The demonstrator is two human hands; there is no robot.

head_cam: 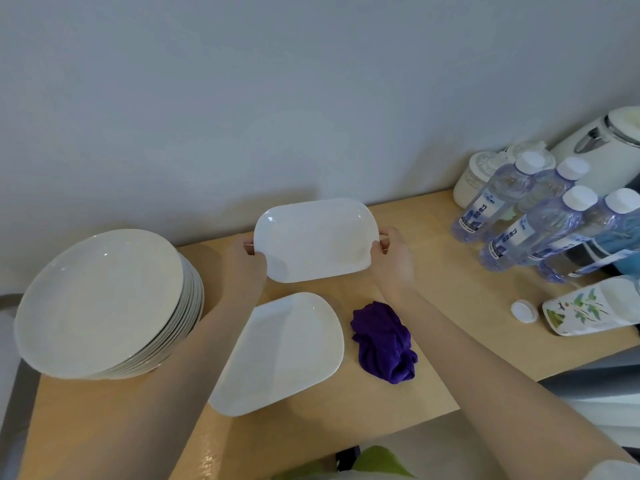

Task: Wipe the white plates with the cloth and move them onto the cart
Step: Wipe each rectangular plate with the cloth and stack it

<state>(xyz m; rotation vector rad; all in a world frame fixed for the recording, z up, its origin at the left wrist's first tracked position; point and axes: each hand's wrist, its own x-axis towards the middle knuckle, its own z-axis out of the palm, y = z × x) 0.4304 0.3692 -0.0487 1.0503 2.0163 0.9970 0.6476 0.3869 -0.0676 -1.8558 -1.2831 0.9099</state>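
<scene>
A: Nearest the camera is a bit of green cloth (377, 460) at the bottom edge, and the two bare forearms reach up from there over the wooden table (433, 386).

B: And the hands?

A: The left hand (247, 263) grips the left end of a white oblong plate (313, 239), and the right hand (391, 259) grips its right end. On both, the thumb lies over the rim and the fingers curl behind it. The plate is lifted off the table and tilted so its face turns toward the camera, in front of the grey wall (277, 98).

B: Other plates?

A: A second oblong plate (287, 351) lies flat on the table, below the held one, partly under the left forearm. To the left stands a stack of round plates (104, 303), near the table's left edge.

B: Where is the cloth?

A: The purple cloth (382, 341) lies crumpled on the table just to the right of the flat plate, under the right forearm; neither hand touches it.

B: And the right side?

A: Water bottles (540, 223) stand grouped there, with a white kettle (602, 150) and a white jar (478, 178) behind them. A carton (588, 310) printed with leaves lies on its side nearer the camera, a white cap (523, 310) just beside it.
</scene>
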